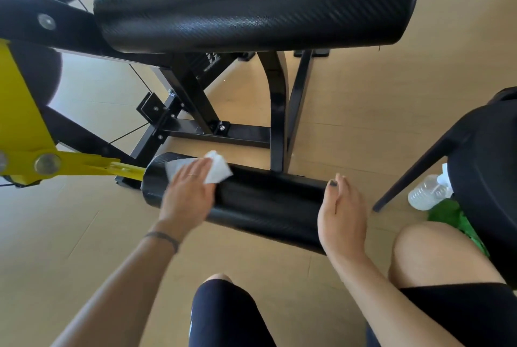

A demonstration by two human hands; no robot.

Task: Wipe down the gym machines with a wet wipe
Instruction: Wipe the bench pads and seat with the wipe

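At the far left of your view a yellow lever arm (84,166) runs low across the scene and joins the left end of a black foam roller pad (251,204) that lies crosswise in front of your knees. Your left hand (188,192) lies flat on top of that left end, fingers straight and together, pressing a white wet wipe (215,169) against the pad; the wipe sticks out beyond your fingertips on the far side. Above and beyond it hangs a larger black upper pad (251,8) on a black steel frame (221,131). Your right hand (342,215) cups the roller's right end, fingers relaxed and apart, gripping nothing that shows. Further right, a clear water bottle (428,191) lies on the floor just beside a black chair (486,167). The likely trouble: the roller probably turns on its axle, so a hard stroke could spin it and let the wipe bunch or slide off the far side unless your right hand steadies it. Sweeping right, the pad's top is open all the way to your right hand. To the left, the pad edge meets the yellow arm, where fingers could catch, and the upper pad sits close overhead.
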